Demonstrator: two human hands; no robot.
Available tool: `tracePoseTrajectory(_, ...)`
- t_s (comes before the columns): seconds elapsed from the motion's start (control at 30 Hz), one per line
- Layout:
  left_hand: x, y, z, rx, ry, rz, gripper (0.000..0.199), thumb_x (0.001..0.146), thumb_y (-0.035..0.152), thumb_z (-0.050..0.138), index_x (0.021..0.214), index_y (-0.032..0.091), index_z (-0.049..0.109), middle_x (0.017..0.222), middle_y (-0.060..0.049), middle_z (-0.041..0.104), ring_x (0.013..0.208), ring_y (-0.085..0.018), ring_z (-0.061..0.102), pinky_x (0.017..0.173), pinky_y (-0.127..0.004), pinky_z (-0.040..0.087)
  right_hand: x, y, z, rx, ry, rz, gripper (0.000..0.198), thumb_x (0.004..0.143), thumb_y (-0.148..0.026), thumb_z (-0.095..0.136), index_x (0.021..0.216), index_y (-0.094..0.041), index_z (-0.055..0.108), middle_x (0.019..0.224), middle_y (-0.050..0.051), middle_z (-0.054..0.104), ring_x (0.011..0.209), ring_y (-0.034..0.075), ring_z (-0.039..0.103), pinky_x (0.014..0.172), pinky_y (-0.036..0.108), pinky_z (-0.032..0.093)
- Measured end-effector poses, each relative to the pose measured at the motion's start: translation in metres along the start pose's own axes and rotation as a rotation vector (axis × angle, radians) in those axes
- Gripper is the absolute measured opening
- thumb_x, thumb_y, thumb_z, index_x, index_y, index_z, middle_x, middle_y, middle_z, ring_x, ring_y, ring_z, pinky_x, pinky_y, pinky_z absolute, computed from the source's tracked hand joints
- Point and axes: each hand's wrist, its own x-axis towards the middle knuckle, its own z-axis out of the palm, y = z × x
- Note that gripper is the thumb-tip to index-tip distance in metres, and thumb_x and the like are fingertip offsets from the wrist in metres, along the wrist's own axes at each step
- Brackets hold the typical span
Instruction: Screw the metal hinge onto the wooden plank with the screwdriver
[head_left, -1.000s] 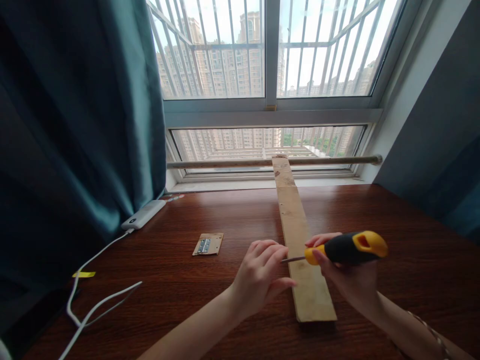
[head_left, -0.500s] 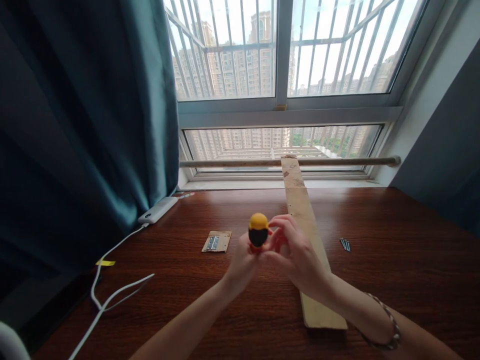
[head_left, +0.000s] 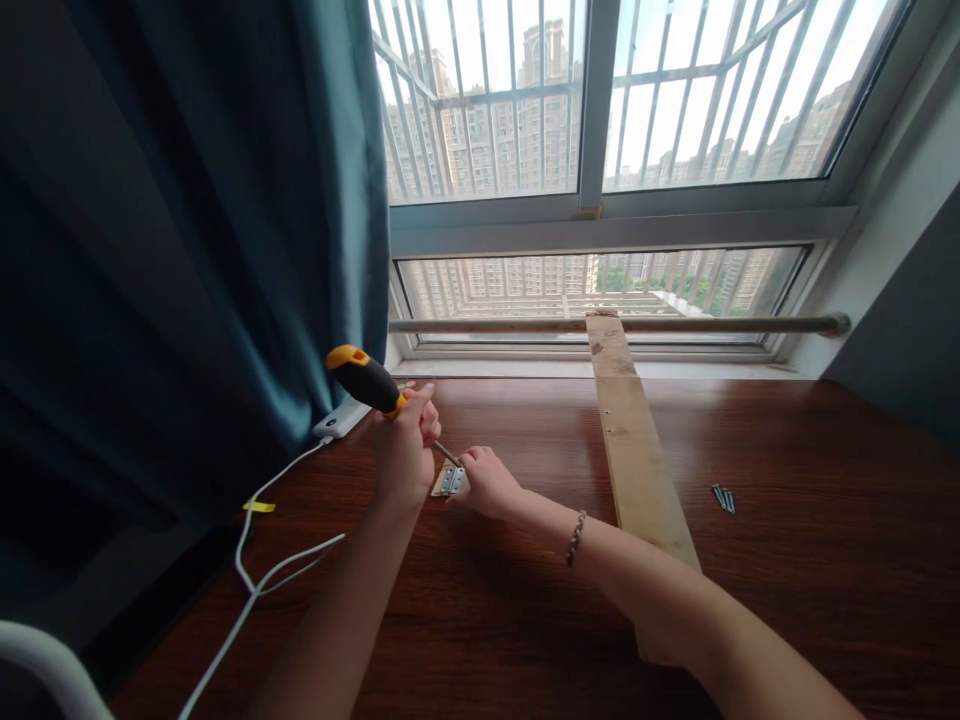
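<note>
The left hand [head_left: 405, 445] is wrapped around the lower part of the yellow-and-black screwdriver [head_left: 367, 382], whose handle leans up toward the far left while its shaft slants down to the right. The right hand [head_left: 491, 482] has its fingers curled in close by the tip, at the right edge of the metal hinge [head_left: 452, 481]; whether they pinch the shaft, the hinge or some small part cannot be told. The hinge lies on a small brown backing piece [head_left: 438, 489] on the tabletop [head_left: 525, 620], left of the long wooden board [head_left: 637, 450]. Four or so loose screws [head_left: 723, 498] rest on the right, beyond the board.

For good control here, the fingertips should steady the work beside the tip, never under it, so that a slip meets no skin. The light hinge and backing would probably skid if nudged, so gentle contact suits them. The leaning shaft would likely need standing more upright before any turning force. The right forearm crosses above the board, so a relaxed elbow should avoid knocking it.
</note>
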Motion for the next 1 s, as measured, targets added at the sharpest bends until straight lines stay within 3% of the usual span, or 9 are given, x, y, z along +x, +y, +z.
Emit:
tracePoseTrajectory(0.17, 0.01, -0.003, -0.007, 0.085, 0.031, 0.012, 0.025, 0.063, 0.023, 0.063, 0.059, 0.018, 0.039, 0.042, 0.011, 0.031, 0.034, -0.002, 0.023, 0.034, -0.016, 0.015, 0.011, 0.005, 0.017, -0.023, -0.083, 0.054, 0.057, 0.061, -0.051, 0.07, 0.104, -0.015, 0.058, 0.108, 0.013, 0.056, 0.105, 0.029, 0.046, 0.089, 0.041, 0.037)
tracePoseTrajectory(0.4, 0.019, -0.016, -0.017, 0.24, -0.051, -0.043, 0.026, 0.062, 0.027, 0.065, 0.053, 0.016, 0.043, 0.041, 0.008, 0.036, 0.033, -0.003, 0.028, 0.034, -0.016, 0.019, 0.003, 0.011, 0.006, -0.032, -0.1, 0.067, 0.042, 0.062, -0.041, 0.071, 0.094, -0.015, 0.064, 0.098, 0.012, 0.06, 0.091, 0.027, 0.052, 0.076, 0.037, 0.043)
tracePoseTrajectory(0.57, 0.03, -0.038, -0.025, 0.501, -0.181, -0.131, 0.026, 0.064, 0.036, 0.064, 0.056, 0.012, 0.06, 0.044, 0.0, 0.052, 0.032, -0.003, 0.031, 0.032, -0.017, 0.02, -0.015, 0.019, -0.034, -0.016, -0.064, 0.054, 0.038, 0.06, -0.04, 0.072, 0.092, -0.018, 0.066, 0.096, 0.01, 0.062, 0.09, 0.025, 0.053, 0.076, 0.033, 0.042)
tracePoseTrajectory(0.67, 0.027, -0.062, -0.023, 0.579, -0.186, -0.236, 0.027, 0.063, 0.036, 0.066, 0.062, 0.01, 0.062, 0.053, -0.005, 0.06, 0.032, -0.003, 0.031, 0.032, -0.017, 0.021, -0.031, 0.03, -0.069, 0.04, 0.059, 0.005, 0.037, 0.061, -0.037, 0.073, 0.092, -0.019, 0.067, 0.097, 0.008, 0.063, 0.091, 0.023, 0.054, 0.079, 0.032, 0.042)
tracePoseTrajectory(0.73, 0.018, -0.077, -0.016, 0.519, -0.247, -0.391, 0.029, 0.062, 0.038, 0.067, 0.063, 0.01, 0.059, 0.052, -0.003, 0.058, 0.03, -0.002, 0.027, 0.031, -0.017, 0.018, -0.042, 0.04, -0.091, 0.067, 0.141, -0.004, 0.039, 0.06, -0.035, 0.074, 0.094, -0.019, 0.068, 0.102, 0.008, 0.062, 0.094, 0.023, 0.054, 0.082, 0.033, 0.042)
tracePoseTrajectory(0.87, -0.01, -0.096, 0.009, 0.194, -0.471, -0.722, 0.036, 0.059, 0.041, 0.071, 0.058, 0.014, 0.048, 0.042, 0.008, 0.037, 0.03, 0.001, 0.019, 0.033, -0.016, 0.011, -0.062, 0.056, -0.121, 0.081, 0.193, 0.01, 0.044, 0.057, -0.031, 0.076, 0.099, -0.022, 0.067, 0.108, 0.008, 0.061, 0.099, 0.024, 0.054, 0.086, 0.035, 0.042)
tracePoseTrajectory(1.0, -0.025, -0.101, 0.031, 0.074, -0.545, -0.764, 0.033, 0.059, 0.034, 0.073, 0.061, 0.014, 0.047, 0.044, 0.01, 0.032, 0.031, 0.002, 0.019, 0.034, -0.015, 0.011, -0.077, 0.067, -0.135, 0.107, 0.217, 0.041, 0.047, 0.057, -0.029, 0.077, 0.102, -0.02, 0.066, 0.111, 0.01, 0.059, 0.102, 0.024, 0.054, 0.088, 0.036, 0.042)
